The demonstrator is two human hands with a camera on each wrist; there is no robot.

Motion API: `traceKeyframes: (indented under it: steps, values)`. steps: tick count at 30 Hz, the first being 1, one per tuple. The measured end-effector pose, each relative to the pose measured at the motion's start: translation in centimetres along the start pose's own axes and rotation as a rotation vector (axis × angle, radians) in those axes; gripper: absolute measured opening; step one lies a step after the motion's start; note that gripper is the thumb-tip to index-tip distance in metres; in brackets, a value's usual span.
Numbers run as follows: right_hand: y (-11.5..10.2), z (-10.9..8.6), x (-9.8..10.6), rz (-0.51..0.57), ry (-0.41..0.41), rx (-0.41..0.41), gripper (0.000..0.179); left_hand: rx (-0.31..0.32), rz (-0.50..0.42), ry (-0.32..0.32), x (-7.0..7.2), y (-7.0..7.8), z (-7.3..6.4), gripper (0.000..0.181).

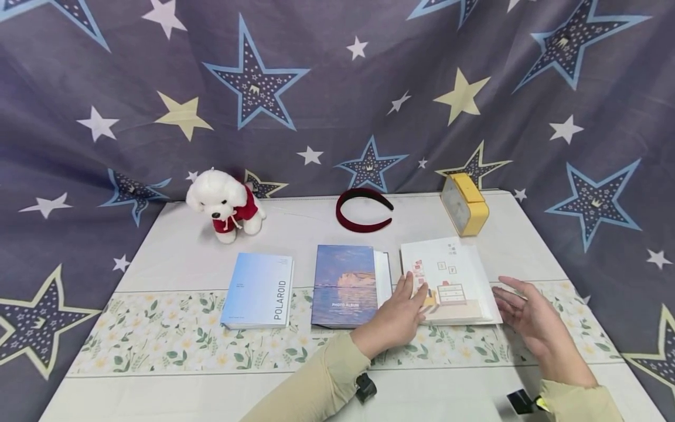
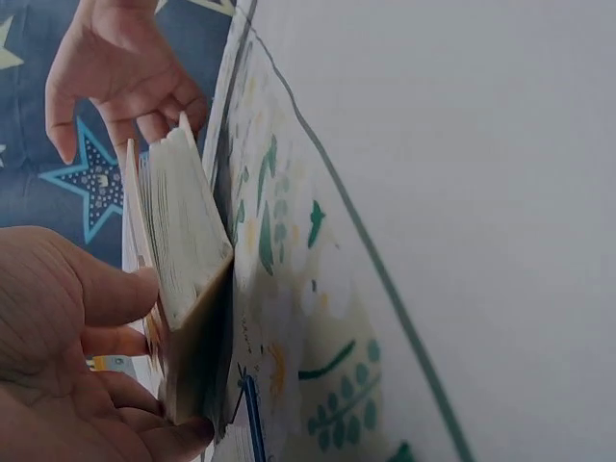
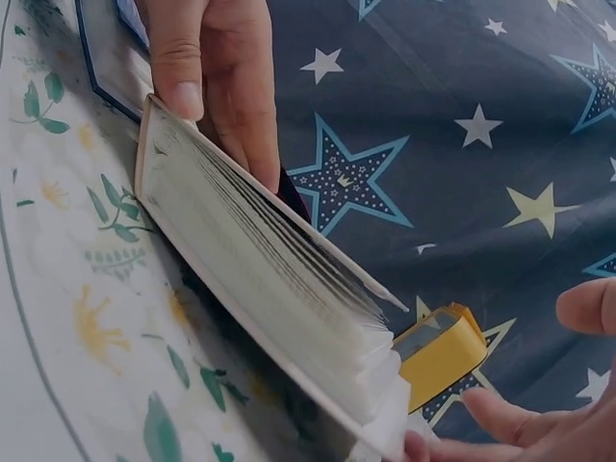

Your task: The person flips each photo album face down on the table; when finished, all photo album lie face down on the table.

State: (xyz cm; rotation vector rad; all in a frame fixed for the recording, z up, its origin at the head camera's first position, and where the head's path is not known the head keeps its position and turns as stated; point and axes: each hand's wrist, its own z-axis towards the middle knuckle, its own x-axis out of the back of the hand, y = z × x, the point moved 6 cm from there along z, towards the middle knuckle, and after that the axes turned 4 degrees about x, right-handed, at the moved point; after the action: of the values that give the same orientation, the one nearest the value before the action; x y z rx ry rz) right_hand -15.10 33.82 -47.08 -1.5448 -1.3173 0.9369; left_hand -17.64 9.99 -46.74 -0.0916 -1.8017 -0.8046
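Note:
A photo album [image 1: 448, 281] with a white cover and a drawing of a dresser lies at the right of the row. My left hand [image 1: 398, 313] grips its left edge; in the left wrist view the thumb [image 2: 120, 294] presses the cover, with the other fingers round the spine side. At the album's right edge is my right hand [image 1: 532, 316], fingers loosely spread and thumb apart. In the right wrist view, the pages [image 3: 279, 279] fan slightly near those fingertips; whether they touch is hard to tell.
Left of it lie a sunset-sea photo album [image 1: 345, 281] and a blue POLAROID album [image 1: 258, 290]. Behind stand a white plush dog [image 1: 216, 196] in red, a dark red headband [image 1: 343, 217] and a yellow box-shaped object [image 1: 466, 205]. A star-patterned curtain [image 1: 327, 76] hangs at the back.

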Motion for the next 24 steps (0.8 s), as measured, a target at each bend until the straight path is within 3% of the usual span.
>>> traceKeyframes:
  steps: [4, 13, 17, 24]
  values:
    - [-0.4, -0.3, -0.4, -0.054, -0.004, 0.038, 0.075, 0.017, -0.085, -0.003, 0.1, 0.0, 0.0, 0.063]
    - [-2.5, -1.7, -2.9, -0.138, -0.08, 0.186, 0.072, 0.086, -0.229, -0.02, 0.2, 0.5, 0.0, 0.067]
    - [-2.8, -2.1, -3.8, -0.211, -0.123, 0.205, 0.074, 0.098, -0.29, -0.03, 0.1, 0.5, 0.0, 0.07]
    - [-3.8, -2.8, -5.0, -0.316, -0.185, 0.332, 0.069, 0.105, -0.394, -0.051, 0.2, 0.6, 0.0, 0.074]
